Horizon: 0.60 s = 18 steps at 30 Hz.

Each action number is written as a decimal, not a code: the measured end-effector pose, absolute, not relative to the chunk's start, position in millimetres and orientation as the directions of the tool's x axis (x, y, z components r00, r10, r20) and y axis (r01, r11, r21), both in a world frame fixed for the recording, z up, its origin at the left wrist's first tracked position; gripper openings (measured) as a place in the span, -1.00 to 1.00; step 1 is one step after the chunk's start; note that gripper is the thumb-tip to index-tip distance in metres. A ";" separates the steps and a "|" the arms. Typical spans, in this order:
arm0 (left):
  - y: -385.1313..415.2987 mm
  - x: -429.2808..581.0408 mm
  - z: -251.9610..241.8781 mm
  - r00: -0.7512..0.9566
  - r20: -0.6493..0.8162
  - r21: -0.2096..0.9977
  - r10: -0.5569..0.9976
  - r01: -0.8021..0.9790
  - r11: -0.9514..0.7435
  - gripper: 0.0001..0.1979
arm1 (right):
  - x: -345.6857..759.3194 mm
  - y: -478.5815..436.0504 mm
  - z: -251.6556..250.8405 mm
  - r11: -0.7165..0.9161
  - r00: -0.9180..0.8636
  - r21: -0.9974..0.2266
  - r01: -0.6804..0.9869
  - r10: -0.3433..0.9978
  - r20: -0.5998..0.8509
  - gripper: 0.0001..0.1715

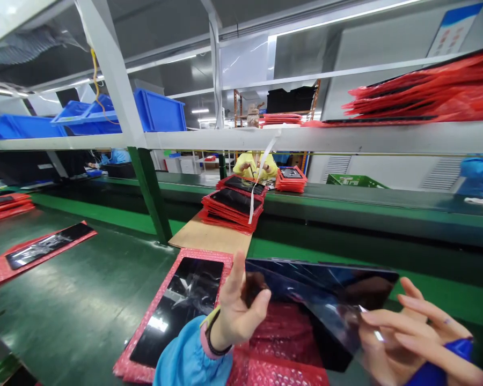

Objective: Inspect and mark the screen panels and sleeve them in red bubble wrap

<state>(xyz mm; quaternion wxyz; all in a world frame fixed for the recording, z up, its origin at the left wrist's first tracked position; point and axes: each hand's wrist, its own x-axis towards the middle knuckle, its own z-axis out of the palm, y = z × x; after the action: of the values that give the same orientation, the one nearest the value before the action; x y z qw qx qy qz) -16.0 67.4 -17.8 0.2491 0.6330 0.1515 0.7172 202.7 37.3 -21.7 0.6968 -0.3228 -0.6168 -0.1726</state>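
Left hand point(237, 311) and right hand point(406, 338) pinch a glossy black panel point(306, 295) between their fingers point(402, 324).

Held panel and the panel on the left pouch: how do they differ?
The held panel is raised and tilted between the left hand and right hand; the lying panel rests flat on a red bubble pouch, ungripped. Both look dark, glossy and rectangular.

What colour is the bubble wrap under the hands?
The bubble wrap is pinkish red; best in the head view.
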 end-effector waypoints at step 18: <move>49.5 1.1 -16.2 0.123 0.768 0.631 0.628 -0.308 -0.712 -0.03 | 197.3 43.8 10.7 0.813 0.538 -0.570 0.121 0.429 0.726 -0.63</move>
<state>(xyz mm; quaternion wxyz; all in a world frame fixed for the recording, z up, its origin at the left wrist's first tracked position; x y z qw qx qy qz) 1.1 49.5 -16.2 0.3596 0.6576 0.1217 0.6508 197.3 43.8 10.7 0.8271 -0.2913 -0.4716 0.0932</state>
